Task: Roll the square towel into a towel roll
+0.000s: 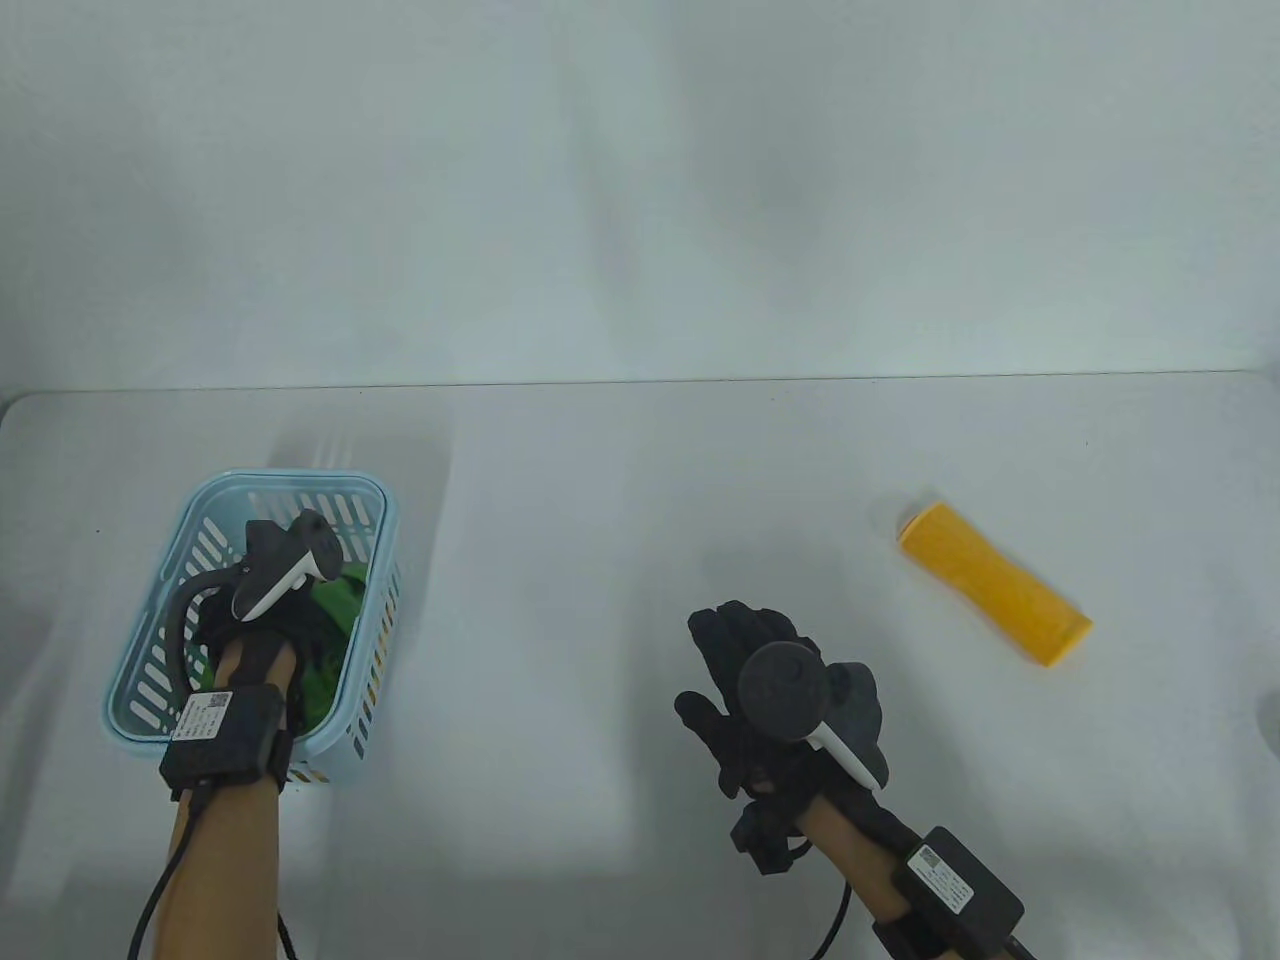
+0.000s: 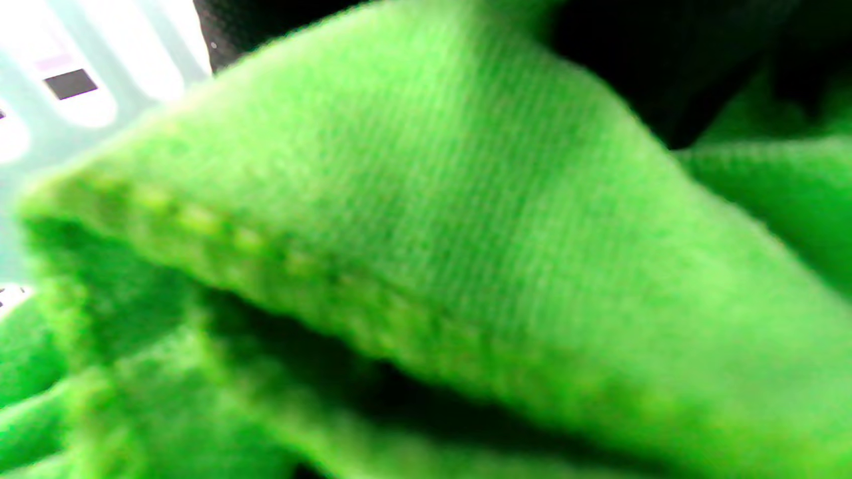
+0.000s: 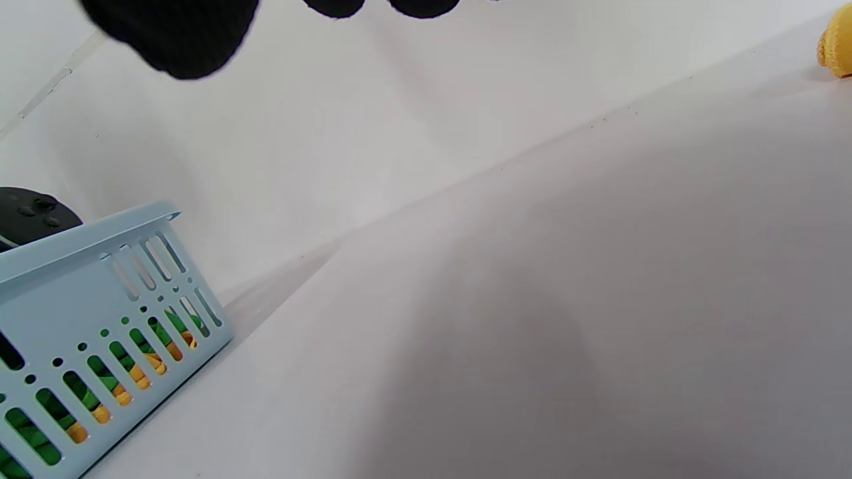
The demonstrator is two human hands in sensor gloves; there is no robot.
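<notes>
A green towel (image 1: 338, 606) lies crumpled in a light-blue basket (image 1: 290, 484) at the table's left. My left hand (image 1: 262, 622) reaches down into the basket and grips the towel. In the left wrist view a hemmed fold of the green towel (image 2: 426, 199) bunches up against the palm, with dark glove behind it. My right hand (image 1: 735, 650) hovers over the bare table in the middle, fingers spread and holding nothing; its fingertips (image 3: 180, 33) show at the top of the right wrist view. A rolled yellow towel (image 1: 993, 597) lies at the right.
The basket wall (image 3: 86, 266) shows green and orange cloth through its slots. The end of the yellow roll (image 3: 837, 40) peeks in at the far right of the right wrist view. A white wall stands behind the table's far edge (image 1: 640, 382).
</notes>
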